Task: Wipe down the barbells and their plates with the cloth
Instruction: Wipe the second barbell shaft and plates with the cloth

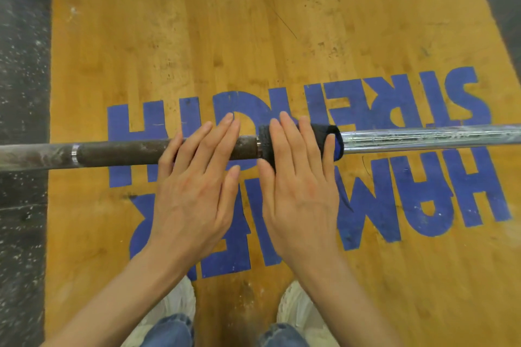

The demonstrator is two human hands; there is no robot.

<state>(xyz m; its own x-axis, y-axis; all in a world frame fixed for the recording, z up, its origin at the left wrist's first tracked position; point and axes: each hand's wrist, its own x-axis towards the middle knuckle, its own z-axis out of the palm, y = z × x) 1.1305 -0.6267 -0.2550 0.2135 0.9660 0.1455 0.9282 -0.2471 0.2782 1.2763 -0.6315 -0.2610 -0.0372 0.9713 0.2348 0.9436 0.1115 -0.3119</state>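
Your barbell (118, 153) runs straight across from nine o'clock to three o'clock, above the platform (253, 36). Your left hand (194, 180) lies flat on the bar at centre; your right hand (298, 177) lies just beside it toward three, on the cloth (335, 135) wrapped round the bar. Your shoes (298, 310) stand at six o'clock. The rubber flooring (22, 93) borders the platform at nine.

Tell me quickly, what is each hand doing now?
Left hand: open, straight fingers resting on the bar, holding nothing.
Right hand: open, straight fingers pressing the cloth onto the bar.
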